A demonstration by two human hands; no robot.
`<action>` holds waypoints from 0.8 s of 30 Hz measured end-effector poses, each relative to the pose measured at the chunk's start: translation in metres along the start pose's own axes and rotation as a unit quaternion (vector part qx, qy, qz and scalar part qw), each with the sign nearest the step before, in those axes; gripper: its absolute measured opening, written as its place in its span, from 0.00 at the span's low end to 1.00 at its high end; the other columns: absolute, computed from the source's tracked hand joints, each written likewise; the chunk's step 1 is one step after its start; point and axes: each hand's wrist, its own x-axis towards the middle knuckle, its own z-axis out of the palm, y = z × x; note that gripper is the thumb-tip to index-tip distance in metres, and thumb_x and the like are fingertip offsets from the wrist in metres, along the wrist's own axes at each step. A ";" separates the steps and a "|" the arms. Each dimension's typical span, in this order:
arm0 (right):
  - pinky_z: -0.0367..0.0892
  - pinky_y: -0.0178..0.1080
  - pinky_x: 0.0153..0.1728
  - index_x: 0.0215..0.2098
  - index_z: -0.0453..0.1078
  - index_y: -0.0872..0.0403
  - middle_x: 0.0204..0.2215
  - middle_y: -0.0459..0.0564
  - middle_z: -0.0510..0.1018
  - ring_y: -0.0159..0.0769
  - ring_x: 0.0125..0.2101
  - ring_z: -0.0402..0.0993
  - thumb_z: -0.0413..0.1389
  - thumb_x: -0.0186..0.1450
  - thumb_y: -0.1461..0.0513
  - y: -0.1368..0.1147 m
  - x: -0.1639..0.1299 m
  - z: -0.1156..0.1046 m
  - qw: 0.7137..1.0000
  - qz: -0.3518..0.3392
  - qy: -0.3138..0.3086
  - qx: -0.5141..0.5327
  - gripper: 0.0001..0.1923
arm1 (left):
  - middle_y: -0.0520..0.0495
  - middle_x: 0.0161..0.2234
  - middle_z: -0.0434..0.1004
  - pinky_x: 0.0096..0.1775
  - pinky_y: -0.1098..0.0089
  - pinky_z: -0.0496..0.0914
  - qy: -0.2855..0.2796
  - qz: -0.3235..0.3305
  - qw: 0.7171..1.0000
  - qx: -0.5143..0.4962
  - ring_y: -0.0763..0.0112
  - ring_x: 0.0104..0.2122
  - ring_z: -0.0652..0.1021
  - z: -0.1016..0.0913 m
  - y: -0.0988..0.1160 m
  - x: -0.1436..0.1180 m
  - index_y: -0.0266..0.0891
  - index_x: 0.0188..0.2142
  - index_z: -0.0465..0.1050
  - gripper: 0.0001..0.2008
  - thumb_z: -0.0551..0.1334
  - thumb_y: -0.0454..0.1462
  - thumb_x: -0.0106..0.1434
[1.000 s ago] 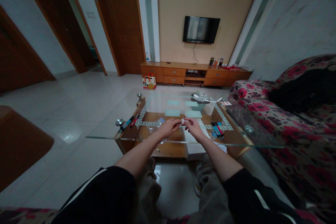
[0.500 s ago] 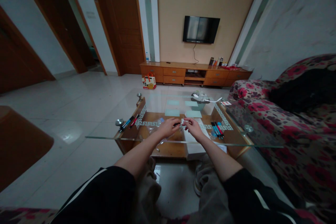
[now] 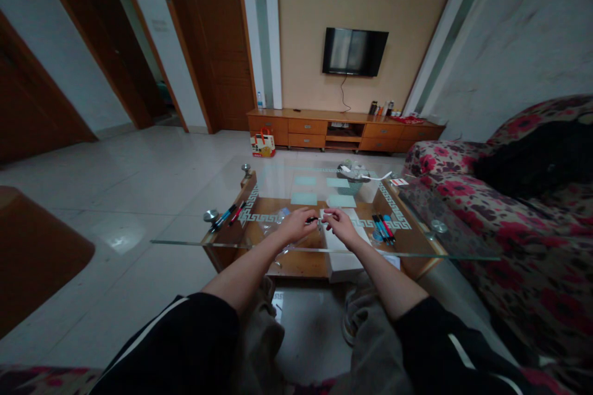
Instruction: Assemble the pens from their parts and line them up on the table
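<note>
My left hand (image 3: 296, 225) and my right hand (image 3: 340, 225) meet over the middle of a glass coffee table (image 3: 185, 242). Between their fingertips is a thin dark pen (image 3: 314, 220); the left hand pinches its dark end and the right hand pinches the other end. The part inside the fingers is hidden. Under the hands a white box (image 3: 345, 253) shows beneath the glass. Several pens (image 3: 229, 216) lie at the table's left and several more pens (image 3: 383, 228) at its right.
A flowered sofa (image 3: 519, 241) runs along the right. A small basket (image 3: 354, 180) and pale green cards (image 3: 340, 200) sit at the table's far side. Across the tiled floor stand a low wooden TV cabinet (image 3: 343, 129), a wall TV (image 3: 354, 52) and a paper bag (image 3: 262, 143).
The hands have stayed in place over the table; the fingertips have shifted only slightly around the pen between them.
</note>
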 end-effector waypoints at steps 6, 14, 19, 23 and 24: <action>0.63 0.31 0.21 0.44 0.70 0.55 0.30 0.51 0.80 0.31 0.23 0.72 0.58 0.58 0.55 0.002 0.000 -0.001 1.000 -0.002 -0.006 -0.006 0.18 | 0.48 0.37 0.75 0.42 0.69 0.68 0.002 0.000 1.000 0.002 0.66 0.38 0.75 0.002 -0.002 0.001 0.45 0.43 0.76 0.12 0.57 0.42 0.65; 0.62 0.31 0.20 0.44 0.70 0.55 0.30 0.50 0.80 0.31 0.23 0.72 0.58 0.59 0.54 0.007 0.003 -0.002 1.000 -0.008 -0.011 -0.011 0.18 | 0.48 0.37 0.75 0.40 0.70 0.67 0.003 -0.006 1.000 0.007 0.67 0.36 0.75 0.004 -0.003 0.001 0.44 0.42 0.76 0.12 0.57 0.43 0.65; 0.63 0.31 0.21 0.45 0.69 0.57 0.31 0.51 0.79 0.31 0.24 0.72 0.58 0.59 0.54 0.006 0.002 -0.002 1.000 -0.005 -0.016 -0.021 0.19 | 0.49 0.35 0.74 0.37 0.72 0.66 0.007 -0.002 1.000 0.021 0.68 0.34 0.74 0.004 -0.004 0.002 0.43 0.39 0.76 0.11 0.57 0.41 0.64; 0.64 0.31 0.22 0.46 0.68 0.57 0.31 0.51 0.79 0.30 0.24 0.72 0.57 0.60 0.54 0.008 0.003 -0.002 0.999 -0.011 -0.019 -0.029 0.19 | 0.49 0.34 0.74 0.36 0.72 0.65 0.007 0.004 1.000 0.029 0.68 0.33 0.74 0.003 -0.004 0.002 0.43 0.38 0.76 0.10 0.57 0.41 0.64; 0.65 0.32 0.23 0.46 0.68 0.57 0.31 0.50 0.79 0.31 0.24 0.71 0.57 0.60 0.55 0.009 0.004 -0.002 0.999 -0.014 -0.020 -0.033 0.19 | 0.49 0.34 0.74 0.36 0.72 0.65 0.007 0.003 1.000 0.030 0.68 0.33 0.74 0.003 -0.004 0.002 0.43 0.38 0.76 0.10 0.57 0.41 0.63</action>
